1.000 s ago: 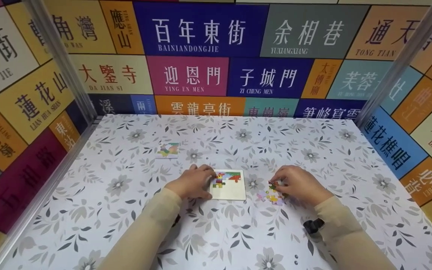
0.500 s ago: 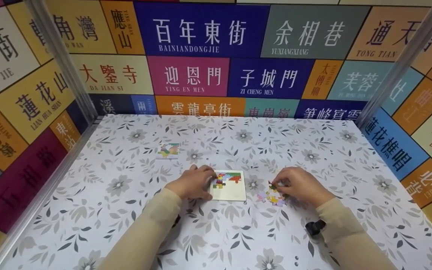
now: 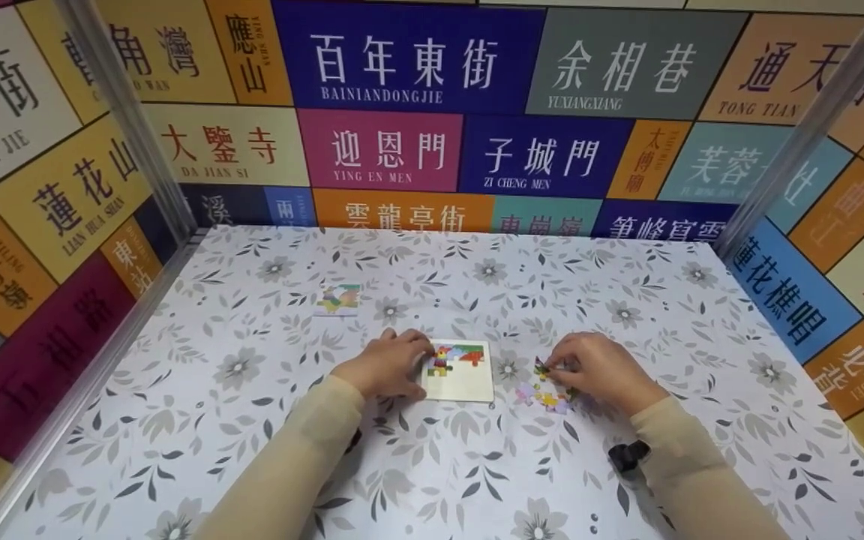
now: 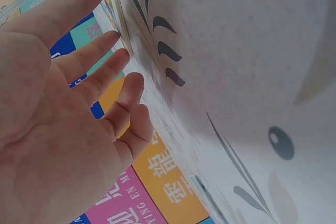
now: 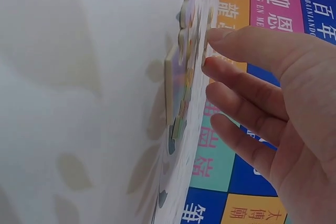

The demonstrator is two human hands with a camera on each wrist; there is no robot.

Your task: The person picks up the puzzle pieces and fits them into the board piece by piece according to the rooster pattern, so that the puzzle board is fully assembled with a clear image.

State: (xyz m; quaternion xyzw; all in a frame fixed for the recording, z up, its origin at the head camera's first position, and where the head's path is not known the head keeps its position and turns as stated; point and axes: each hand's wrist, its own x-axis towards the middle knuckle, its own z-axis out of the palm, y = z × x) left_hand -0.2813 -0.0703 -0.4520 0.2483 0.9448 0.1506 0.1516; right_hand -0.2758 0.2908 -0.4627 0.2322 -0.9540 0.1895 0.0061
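A small white puzzle board [image 3: 459, 386] lies mid-table, with several joined colourful pieces along its top and upper left. At its left edge rests my left hand [image 3: 387, 365], fingers spread and relaxed; in the left wrist view, fingertips meet the side of the board [image 4: 119, 17]. My right hand [image 3: 597, 367] pinches a dark, multicoloured puzzle piece [image 3: 541, 367] between thumb and index finger. The right wrist view shows this puzzle piece [image 5: 205, 48] edge-on at the fingertips. Just below the hand lies a loose heap of pink, yellow and lilac puzzle pieces [image 3: 548, 397].
A small picture card [image 3: 338, 299] with similar colours lies at the back left of the table. White cloth with grey flowers and leaves covers the tabletop [image 3: 432, 480]. Panels with street names [image 3: 409, 60] enclose the back and sides, with clear corner posts [image 3: 799, 120].
The pinched puzzle piece has turned slightly in my right fingers, tilting more upright. My left hand stays at the board's edge, and the board's joined pieces look the same.
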